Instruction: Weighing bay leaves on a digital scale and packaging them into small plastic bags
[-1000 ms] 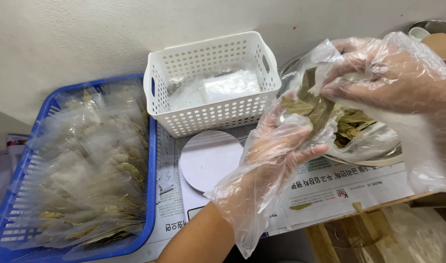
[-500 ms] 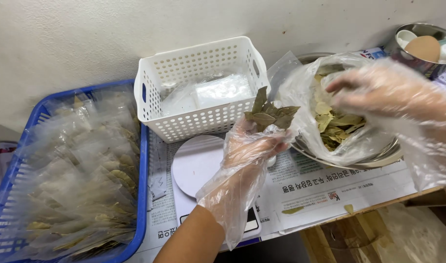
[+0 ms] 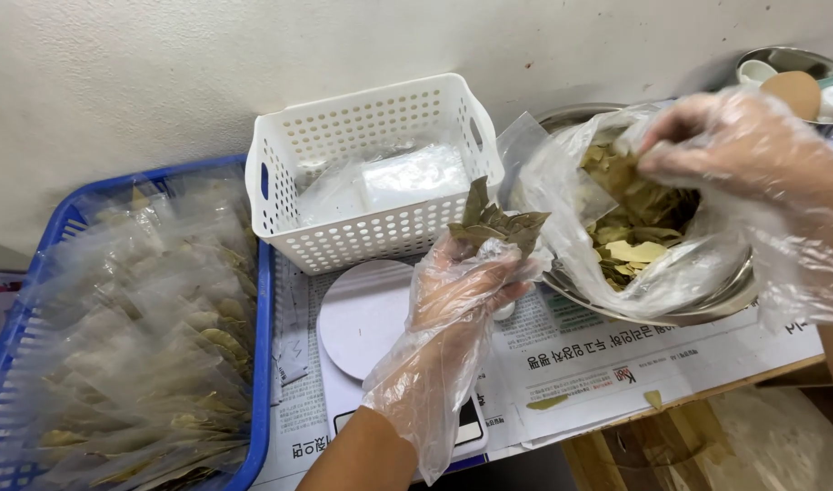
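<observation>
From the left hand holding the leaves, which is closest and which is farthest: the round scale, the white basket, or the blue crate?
From the left hand:
1. Scale, just beside and below the hand.
2. White basket, right behind it by the wall.
3. Blue crate, far left, full of bagged leaves.

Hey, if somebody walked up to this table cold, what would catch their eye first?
Probably the left hand in a loose clear glove at the centre, pinching a bunch of dried leaves above a round white scale. To its right, the gloved right hand reaches into a plastic bag of leaves sitting in a metal bowl. On the far left, a blue crate is piled with sealed leaf packets.
</observation>
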